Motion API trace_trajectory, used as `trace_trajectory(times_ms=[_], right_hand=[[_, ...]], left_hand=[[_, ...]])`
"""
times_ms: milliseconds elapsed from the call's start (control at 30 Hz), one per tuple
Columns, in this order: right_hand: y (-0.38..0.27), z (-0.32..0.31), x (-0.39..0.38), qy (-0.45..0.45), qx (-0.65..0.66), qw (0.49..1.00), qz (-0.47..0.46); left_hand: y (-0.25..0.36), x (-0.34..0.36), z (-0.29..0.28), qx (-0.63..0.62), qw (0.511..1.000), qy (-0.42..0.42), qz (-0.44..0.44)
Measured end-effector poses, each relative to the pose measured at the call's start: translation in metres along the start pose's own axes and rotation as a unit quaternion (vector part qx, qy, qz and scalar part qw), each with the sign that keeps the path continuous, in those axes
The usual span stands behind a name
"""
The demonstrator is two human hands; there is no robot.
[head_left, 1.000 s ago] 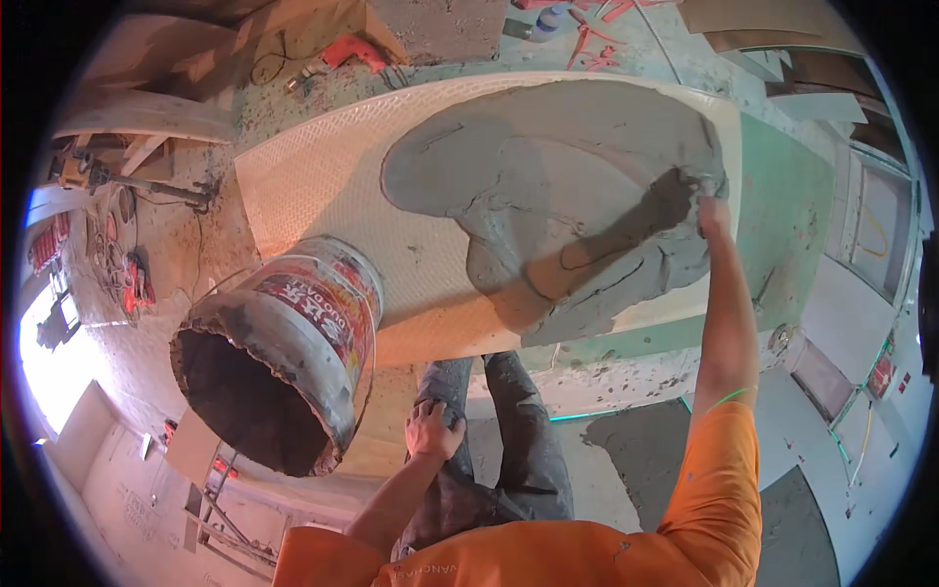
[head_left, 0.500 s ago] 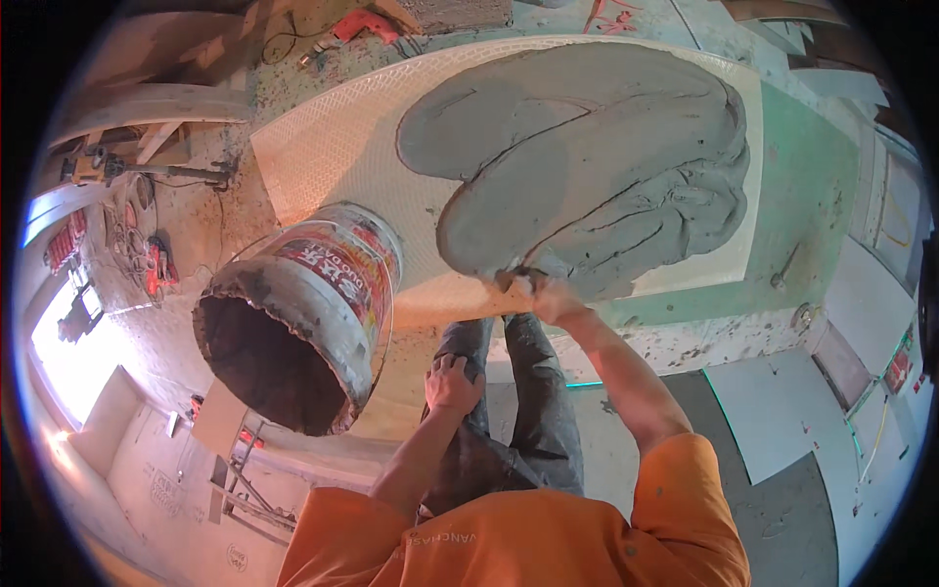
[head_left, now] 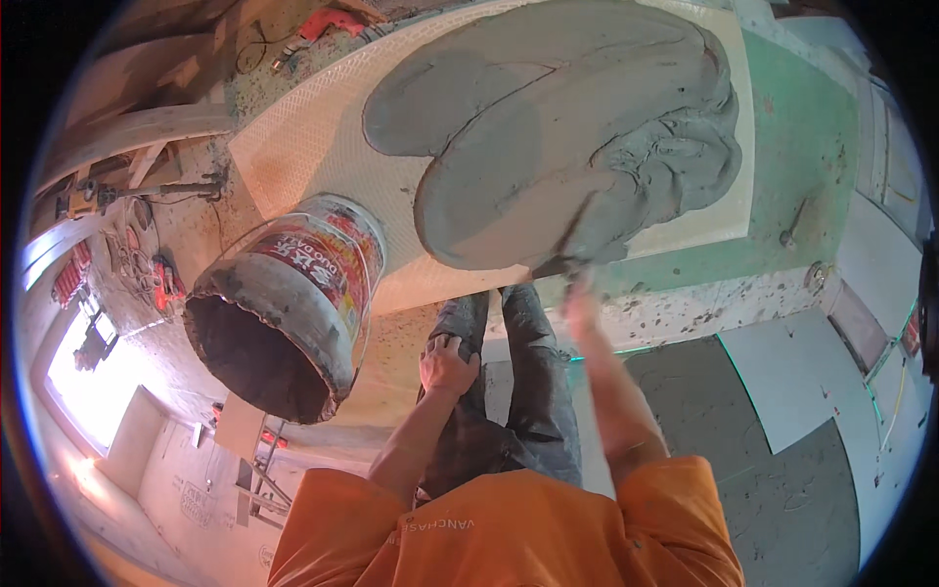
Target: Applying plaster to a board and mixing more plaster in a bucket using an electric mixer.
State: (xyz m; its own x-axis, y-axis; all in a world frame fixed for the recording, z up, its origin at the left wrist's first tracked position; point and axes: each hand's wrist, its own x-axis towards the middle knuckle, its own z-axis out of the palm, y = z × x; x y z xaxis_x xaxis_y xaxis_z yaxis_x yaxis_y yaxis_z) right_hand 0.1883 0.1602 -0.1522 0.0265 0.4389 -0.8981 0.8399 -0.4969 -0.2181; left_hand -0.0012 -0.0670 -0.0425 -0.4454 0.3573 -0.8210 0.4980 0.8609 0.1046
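My right hand (head_left: 581,301), partly blurred, is closed around a trowel (head_left: 558,266) at the near edge of a wide grey spread of wet mortar (head_left: 567,117). The trowel's blade touches the mortar or sits just over it; blur hides its exact outline. Beneath the mortar is a large cream sheet (head_left: 313,161) with a fine raised pattern, like the back of a tile. My left hand (head_left: 450,367) rests on my left knee, fingers spread and holding nothing. To its left, a mortar-caked bucket (head_left: 313,264) lies tipped, its mouth facing me.
A green board (head_left: 797,127) extends right of the sheet, with a small tool (head_left: 794,227) lying on it. A red power tool (head_left: 328,23) lies at the far left. Large light panels (head_left: 782,377) and a grey mortared area (head_left: 694,391) are at the right. Left are cables and red tools (head_left: 166,282).
My right hand has moved right and slightly toward me with the trowel. Folds in the near part of the mortar are now smoother. The view has shifted a little; my left hand stays on the knee.
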Motion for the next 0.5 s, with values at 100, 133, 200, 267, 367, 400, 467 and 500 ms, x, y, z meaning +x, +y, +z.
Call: trace_trajectory(times_ms=[100, 133, 200, 267, 367, 400, 467, 500], right_hand=[[-0.002, 0.111, -0.048, -0.093, -0.031, 0.978, -0.184], [0.007, 0.134, -0.051, -0.099, -0.011, 0.983, -0.154], [0.008, 0.147, -0.053, -0.113, 0.016, 0.985, -0.126], [-0.052, 0.12, -0.064, -0.14, -0.227, 0.941, -0.208], [-0.091, 0.064, -0.049, -0.065, -0.351, 0.893, -0.275], [-0.096, 0.042, -0.039, 0.006, -0.359, 0.88, -0.312], [-0.101, -0.01, -0.007, 0.156, -0.389, 0.841, -0.342], [-0.107, -0.041, 0.02, 0.182, -0.356, 0.856, -0.328]], left_hand=[[-0.009, -0.006, -0.001, 0.016, 1.0, 0.006, -0.008], [0.0, -0.005, 0.0, 0.014, 1.0, 0.008, 0.01], [0.007, -0.006, 0.003, 0.022, 0.999, 0.006, 0.025], [0.001, -0.008, 0.005, 0.032, 0.999, 0.005, 0.039], [0.01, -0.008, 0.003, 0.05, 0.996, 0.007, 0.068], [0.012, -0.006, 0.001, 0.058, 0.995, 0.011, 0.081], [0.014, 0.005, 0.001, 0.067, 0.993, 0.022, 0.096], [0.011, 0.007, 0.001, 0.076, 0.992, 0.03, 0.096]])
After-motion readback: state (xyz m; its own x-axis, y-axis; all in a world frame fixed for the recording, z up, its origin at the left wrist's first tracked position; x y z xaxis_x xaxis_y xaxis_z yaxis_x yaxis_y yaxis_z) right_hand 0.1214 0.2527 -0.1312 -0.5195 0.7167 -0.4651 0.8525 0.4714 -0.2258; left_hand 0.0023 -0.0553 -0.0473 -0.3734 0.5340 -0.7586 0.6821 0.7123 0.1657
